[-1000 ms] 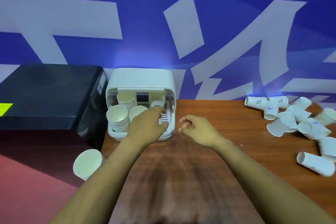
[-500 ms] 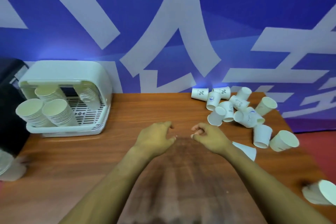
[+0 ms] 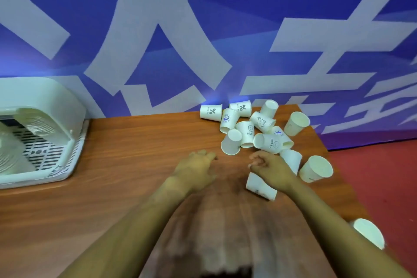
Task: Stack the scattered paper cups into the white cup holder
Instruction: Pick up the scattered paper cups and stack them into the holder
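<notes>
Left hand (image 3: 196, 168) above brown wooden table (image 3: 126, 153), fingers relaxed, holding nothing. Right hand (image 3: 272, 168) fingers loosely curled, empty, over fallen white paper cup (image 3: 259, 186). Scattered white paper cups (image 3: 250, 128) just beyond both hands. White plastic cup holder (image 3: 42, 128) far left, well apart.

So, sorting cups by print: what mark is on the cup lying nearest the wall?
A dark percent sign on the white cup, clearest in the head view.
</notes>
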Motion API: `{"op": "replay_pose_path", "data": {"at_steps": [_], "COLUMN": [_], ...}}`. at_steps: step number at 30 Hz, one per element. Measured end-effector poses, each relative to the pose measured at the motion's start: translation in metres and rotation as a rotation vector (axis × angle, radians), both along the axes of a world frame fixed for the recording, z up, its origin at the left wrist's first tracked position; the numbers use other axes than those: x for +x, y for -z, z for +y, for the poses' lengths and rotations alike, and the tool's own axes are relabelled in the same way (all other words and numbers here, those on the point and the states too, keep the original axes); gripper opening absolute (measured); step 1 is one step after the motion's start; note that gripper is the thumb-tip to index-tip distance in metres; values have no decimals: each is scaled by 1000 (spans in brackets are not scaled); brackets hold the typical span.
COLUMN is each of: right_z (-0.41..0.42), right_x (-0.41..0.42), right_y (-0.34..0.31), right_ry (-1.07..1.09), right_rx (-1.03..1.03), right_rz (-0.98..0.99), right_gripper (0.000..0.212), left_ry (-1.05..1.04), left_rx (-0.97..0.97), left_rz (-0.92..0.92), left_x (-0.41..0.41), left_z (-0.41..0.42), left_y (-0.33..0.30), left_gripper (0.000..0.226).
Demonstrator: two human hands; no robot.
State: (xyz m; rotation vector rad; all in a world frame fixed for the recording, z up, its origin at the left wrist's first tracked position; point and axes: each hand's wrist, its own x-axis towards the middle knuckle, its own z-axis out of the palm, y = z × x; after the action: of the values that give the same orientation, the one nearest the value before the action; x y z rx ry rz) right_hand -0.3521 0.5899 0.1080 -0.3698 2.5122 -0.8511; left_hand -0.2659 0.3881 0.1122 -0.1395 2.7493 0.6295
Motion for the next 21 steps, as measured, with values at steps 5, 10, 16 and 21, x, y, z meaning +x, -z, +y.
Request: {"op": "replay_pose_path", "data": {"at_steps": [5,10,16,21], "right_z": [53,105,132,136], "right_x": [-64,-118,-154,-168], "right_y": [8,23,48,70], "right_ry": [-6,-104,-244,-300], "right_rx": [123,297,501,546], "right_rz": [130,216,233,218], "right_gripper": [26,37,44,41], "left_ry": [-11,21,51,64], "left_rx": [-30,-96,-237,-257], "left_rz": [28,-96,-195,-262], "left_x": [-36,-66,-83,-92], "left_z": [62,135,183,194], "left_y": [16,48,81,94], "left_gripper": [55,59,80,80]}}
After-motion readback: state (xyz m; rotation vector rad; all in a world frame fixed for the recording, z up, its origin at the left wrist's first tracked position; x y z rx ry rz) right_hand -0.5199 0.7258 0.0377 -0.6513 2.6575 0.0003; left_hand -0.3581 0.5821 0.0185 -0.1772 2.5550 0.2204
